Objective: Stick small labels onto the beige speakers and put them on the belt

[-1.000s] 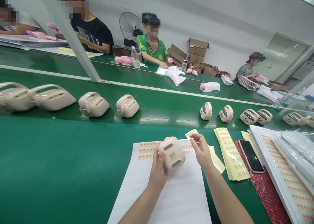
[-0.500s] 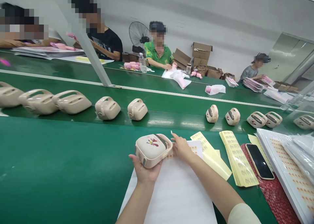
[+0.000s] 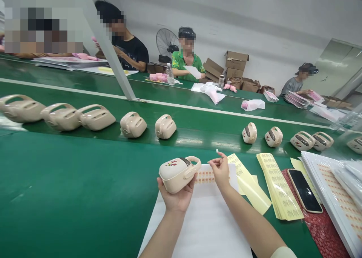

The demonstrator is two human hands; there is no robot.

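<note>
My left hand (image 3: 177,197) cradles a cream rounded device with a carry handle (image 3: 175,177) from below. Red printed figures and a dark strip show on its upper face, and it is tilted, handle to the right. To its right, apart from it, is my right hand (image 3: 220,171), thumb and a finger pinched together; whatever is between them is too small to make out. One finger is raised, with a small white spot at its tip. Under both hands lies a white sheet with rows of small orange stickers (image 3: 206,180).
Cream devices (image 3: 134,125) stand in a row on the green belt (image 3: 203,132). Yellow sticker strips (image 3: 278,186), a phone (image 3: 304,190) and a stack of sticker sheets (image 3: 333,190) lie at right. Co-workers sit across, behind a slanted post (image 3: 113,58).
My left hand has turned the device so that its side with the handle joint shows more. My right hand has drawn away from the handle, uncovering orange stickers. The view has shifted slightly left.
</note>
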